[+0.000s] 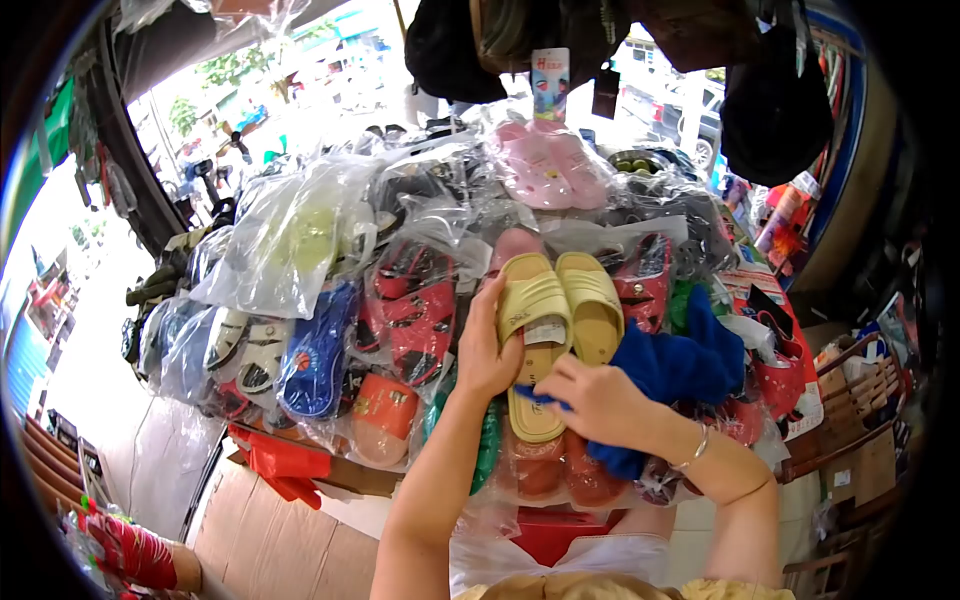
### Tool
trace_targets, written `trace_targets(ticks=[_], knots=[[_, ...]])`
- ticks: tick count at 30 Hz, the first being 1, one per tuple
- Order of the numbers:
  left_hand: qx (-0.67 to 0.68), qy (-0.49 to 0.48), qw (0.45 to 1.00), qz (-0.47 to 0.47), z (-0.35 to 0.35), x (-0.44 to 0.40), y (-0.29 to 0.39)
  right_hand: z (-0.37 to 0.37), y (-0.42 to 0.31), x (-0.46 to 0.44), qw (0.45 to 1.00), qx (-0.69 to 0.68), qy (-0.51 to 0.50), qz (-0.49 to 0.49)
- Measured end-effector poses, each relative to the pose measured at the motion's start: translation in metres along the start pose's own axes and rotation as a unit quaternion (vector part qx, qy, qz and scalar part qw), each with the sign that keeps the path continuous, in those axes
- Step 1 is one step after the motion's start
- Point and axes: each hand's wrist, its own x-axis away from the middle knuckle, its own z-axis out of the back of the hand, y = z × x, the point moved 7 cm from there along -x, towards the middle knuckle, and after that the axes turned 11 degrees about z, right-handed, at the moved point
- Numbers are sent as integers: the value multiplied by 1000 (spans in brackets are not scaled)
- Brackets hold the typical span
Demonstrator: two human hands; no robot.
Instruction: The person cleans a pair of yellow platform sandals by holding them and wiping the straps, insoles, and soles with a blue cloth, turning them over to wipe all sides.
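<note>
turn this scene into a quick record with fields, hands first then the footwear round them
left hand: gripping a yellow slipper by its side
right hand: over that slipper's footbed, apparently gripping a blue cloth
right wrist: bracelet
beside: second yellow slipper, to the right
left side: blue slipper, orange slipper
far side: pink clogs

I can see a pale yellow slide sandal with a pleated strap [538, 300], gripped by its side, toe pointing away, dark lettering on the strap and a white label beneath it. Its matching yellow mate [588, 288] sits close on the right, heel hidden. A deep blue soft cloth [668, 362] lies bunched beside them, partly held.
</note>
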Motion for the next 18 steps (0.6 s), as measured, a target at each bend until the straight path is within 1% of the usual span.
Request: trace_targets(ticks=[1, 2, 3, 4, 5, 6, 7, 9, 10, 11, 13, 15, 16, 17, 18], knots=[[17, 6, 1000, 12, 0, 0, -1, 1, -6, 2, 1000, -18, -13, 10], [7, 10, 1000, 14, 0, 0, -1, 5, -7, 6, 995, -77, -56, -2], [-2, 12, 1000, 16, 0, 0, -1, 11, -1, 7, 996, -72, -56, -11], [-5, 11, 1000, 17, 1, -1, -1, 23, 7, 8, 999, -24, -23, -29], [22, 6, 999, 23, -1, -2, -4, 35, 16, 9, 999, 24, 7, -48], [29, 5, 999, 31, -2, -1, -6, 51, 30, 10, 993, 66, 64, -79], [36, 6, 999, 36, -2, -2, -6, 54, 44, 13, 986, 107, 96, -80], [37, 2, 998, 43, -3, -2, -7, 20, 61, 24, 979, 155, -50, -126], [37, 0, 999, 33, -2, -2, -4, 8, 48, 29, 990, 107, -51, -78], [37, -1, 999, 25, -1, -1, -1, 2, 38, 30, 986, 127, -76, -71], [45, 2, 999, 31, -1, -3, -6, 12, 18, 33, 991, 20, -134, -17], [39, 1, 999, 34, -1, -2, -5, 28, 32, 29, 991, 30, -113, -70], [43, -3, 998, 44, 0, -2, -5, 39, 44, 24, 994, 75, -34, -78], [53, 2, 998, 39, 0, -2, -6, 44, 57, 22, 990, 94, 23, -105], [52, 2, 997, 48, -1, -1, -6, 26, 63, 27, 987, 94, -41, -119]])
